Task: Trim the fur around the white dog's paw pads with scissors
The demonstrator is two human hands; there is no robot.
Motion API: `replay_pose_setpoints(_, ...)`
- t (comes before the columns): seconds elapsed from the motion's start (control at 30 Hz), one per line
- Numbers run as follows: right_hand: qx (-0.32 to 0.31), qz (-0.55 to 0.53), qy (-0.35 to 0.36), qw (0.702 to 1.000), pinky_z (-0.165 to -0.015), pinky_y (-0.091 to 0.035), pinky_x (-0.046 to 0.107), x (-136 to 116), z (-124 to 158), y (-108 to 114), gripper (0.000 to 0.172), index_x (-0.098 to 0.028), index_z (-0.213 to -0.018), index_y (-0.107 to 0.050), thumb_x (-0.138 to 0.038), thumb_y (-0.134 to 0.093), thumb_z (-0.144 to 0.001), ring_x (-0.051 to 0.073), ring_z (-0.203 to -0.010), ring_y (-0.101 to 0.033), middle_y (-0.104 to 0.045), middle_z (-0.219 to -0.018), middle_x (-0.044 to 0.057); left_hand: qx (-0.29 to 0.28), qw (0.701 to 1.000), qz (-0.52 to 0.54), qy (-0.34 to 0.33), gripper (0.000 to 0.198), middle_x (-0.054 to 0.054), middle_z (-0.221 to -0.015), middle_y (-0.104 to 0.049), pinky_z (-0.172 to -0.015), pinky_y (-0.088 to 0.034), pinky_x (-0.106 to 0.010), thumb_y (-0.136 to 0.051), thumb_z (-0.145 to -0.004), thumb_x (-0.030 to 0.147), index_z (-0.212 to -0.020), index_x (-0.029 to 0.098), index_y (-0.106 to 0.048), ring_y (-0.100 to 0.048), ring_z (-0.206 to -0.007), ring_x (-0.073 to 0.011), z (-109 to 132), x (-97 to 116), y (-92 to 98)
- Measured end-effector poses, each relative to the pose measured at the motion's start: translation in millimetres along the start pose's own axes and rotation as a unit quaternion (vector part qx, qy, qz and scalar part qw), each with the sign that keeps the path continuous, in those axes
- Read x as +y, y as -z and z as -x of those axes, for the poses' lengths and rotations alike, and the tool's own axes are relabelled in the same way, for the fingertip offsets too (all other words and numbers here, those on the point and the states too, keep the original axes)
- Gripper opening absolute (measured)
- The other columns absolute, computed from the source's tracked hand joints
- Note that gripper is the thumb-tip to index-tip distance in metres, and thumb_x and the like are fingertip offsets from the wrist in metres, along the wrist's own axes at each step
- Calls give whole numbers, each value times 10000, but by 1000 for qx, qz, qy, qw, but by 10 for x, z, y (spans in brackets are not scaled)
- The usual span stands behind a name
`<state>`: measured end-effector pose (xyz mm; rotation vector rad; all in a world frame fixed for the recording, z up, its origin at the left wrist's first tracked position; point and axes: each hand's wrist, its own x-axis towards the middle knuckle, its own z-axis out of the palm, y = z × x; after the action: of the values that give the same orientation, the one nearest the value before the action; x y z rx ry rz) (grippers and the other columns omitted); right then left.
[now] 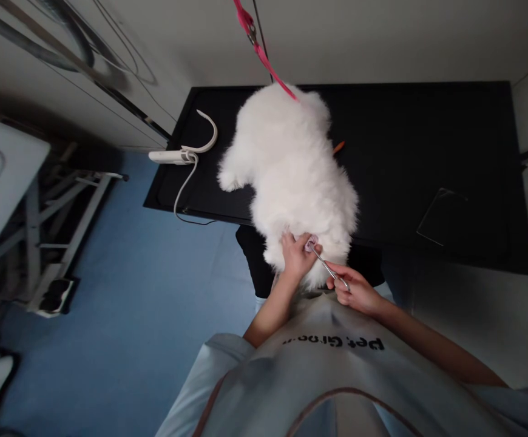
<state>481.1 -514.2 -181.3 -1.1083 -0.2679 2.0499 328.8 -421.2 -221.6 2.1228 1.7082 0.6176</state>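
A fluffy white dog is on the black grooming table, its near end close to my apron. My left hand presses into the fur there, its fingers closed around a pink, bare-skinned ear. In my right hand is a slim silver pair of ring-handled forceps, held by the handles. The tips point up and left and meet the dark middle of the ear. Fur and fingers hide the very end of the tips.
A pink leash runs from above to the dog's far end. On the black table are a white corded device with a curved strap and an orange object, partly behind the dog. A metal folding frame stands left on the blue floor.
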Motion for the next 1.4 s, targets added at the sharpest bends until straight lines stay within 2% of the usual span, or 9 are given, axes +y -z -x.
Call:
replay_pose_setpoints(0.1, 15, 1, -6, 1000, -404, -112, 201, -27, 36, 1, 586, -231, -1194, -635, -246, -733, -617, -3, -391, -187, -565, -669, -42, 6, 1000, 3, -7, 252, -89, -906, -523, -869, -370, -381, -677, -776, 407, -926, 211, -725, -450, -948, -256, 0, 1, 8)
replay_pose_setpoints(0.27, 19, -21, 4, 1000, -408, -139, 208, -71, -14, -37, 503, -205, -1087, -685, -233, -695, -585, 14, -407, -235, -563, -665, -27, 8, 1000, 10, 2, 239, -81, -904, -515, -855, -376, -372, -705, -754, 390, -921, 220, -723, -451, -938, -251, -2, 9, 12)
replay_pose_setpoints(0.4, 26, 4, 3, 1000, -410, -122, 197, -16, -31, -33, 584, -223, -1172, -639, -225, -737, -596, -2, -396, -216, -574, -678, -42, 1, 1000, 3, 3, 249, -81, -892, -498, -858, -373, -373, -696, -759, 390, -933, 214, -727, -447, -941, -252, 0, 5, 16)
replay_pose_setpoints(0.53, 5, 40, -17, 999, -399, -123, 197, 49, 24, 20, 659, -217, -1265, -590, -228, -738, -623, 5, -400, -210, -583, -674, -39, 0, 1000, 6, 5, 254, -75, -869, -482, -862, -367, -380, -692, -759, 393, -930, 210, -734, -440, -927, -249, 3, -2, 23)
replay_pose_setpoints(0.8, 37, 46, 35, 998, -409, -129, 202, -2, -57, -16, 579, -197, -1198, -645, -259, -694, -624, 18, -418, -243, -546, -651, -34, 5, 1000, 8, -6, 232, -81, -900, -504, -873, -373, -383, -696, -754, 362, -929, 214, -732, -443, -942, -250, 0, 13, 16)
replay_pose_setpoints(1.07, 14, 118, 8, 993, -410, -138, 203, 24, 33, -30, 754, -193, -1348, -532, -317, -754, -638, 27, -436, -248, -547, -667, -45, 11, 1000, 5, -11, 284, -94, -937, -508, -885, -375, -402, -690, -762, 412, -953, 206, -731, -448, -970, -264, 8, -30, -21)
replay_pose_setpoints(1.27, 57, 135, 67, 987, -413, -160, 211, 27, -46, -8, 654, -157, -1285, -586, -293, -685, -653, 42, -434, -276, -499, -596, -62, 14, 1000, 3, -11, 266, -99, -960, -511, -874, -376, -391, -687, -768, 413, -945, 219, -731, -454, -964, -261, 15, -23, -27)
replay_pose_setpoints(1.4, 41, 184, 54, 981, -418, -147, 210, 10, -49, -35, 666, -164, -1346, -541, -279, -669, -702, 36, -443, -270, -504, -636, -63, 11, 1000, 2, -13, 268, -97, -950, -511, -876, -371, -394, -692, -765, 407, -945, 212, -732, -458, -970, -263, 24, -23, -36)
